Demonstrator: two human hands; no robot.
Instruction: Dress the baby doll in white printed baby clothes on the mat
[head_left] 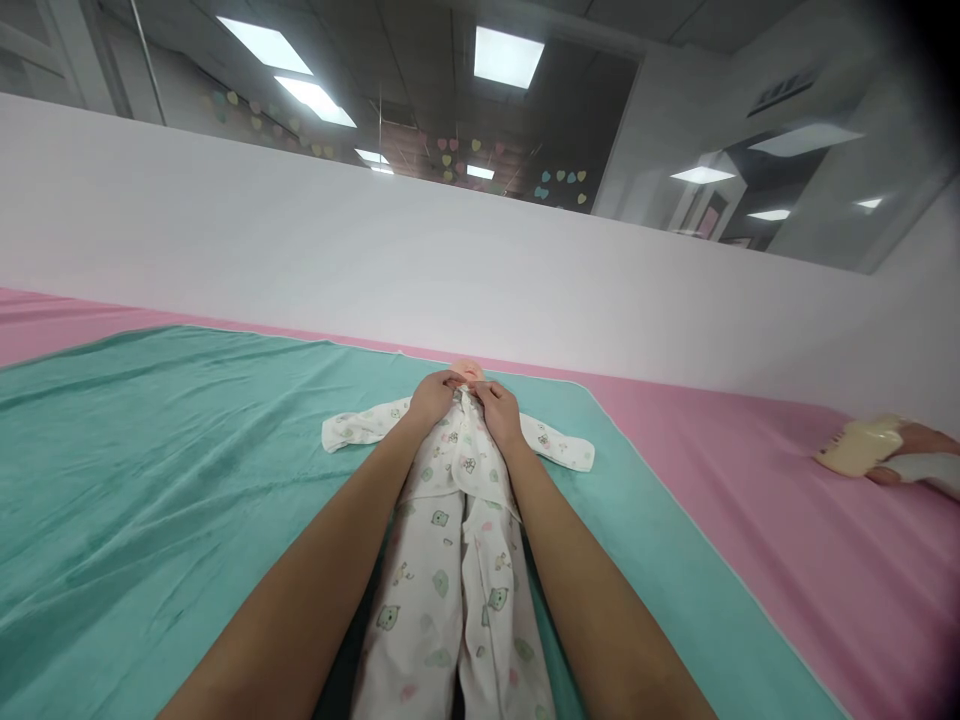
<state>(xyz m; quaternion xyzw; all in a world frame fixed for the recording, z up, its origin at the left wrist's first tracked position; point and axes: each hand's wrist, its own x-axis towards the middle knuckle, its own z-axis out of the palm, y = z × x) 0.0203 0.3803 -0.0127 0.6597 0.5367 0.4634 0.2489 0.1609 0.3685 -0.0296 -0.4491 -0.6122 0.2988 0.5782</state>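
Observation:
A baby doll (468,369) lies on its back, its head at the far end, dressed in a white printed baby shirt (466,455) and matching trousers (420,590). The shirt's sleeves stretch out to both sides. At the doll's neck, my left hand (435,397) is closed on the left side of the shirt collar. Opposite it, my right hand (499,408) pinches the collar's right side. The fingertips of both hands are close together and partly hidden. Below the chest the shirt front hangs slightly apart at its hem.
A teal blanket (187,480) with wrinkles lies under the doll, over a pink sheet (720,450). Off to the right, another doll (922,440) with a pale yellow piece (862,447) lies on the pink sheet. A white wall (375,250) with windows above it rises behind.

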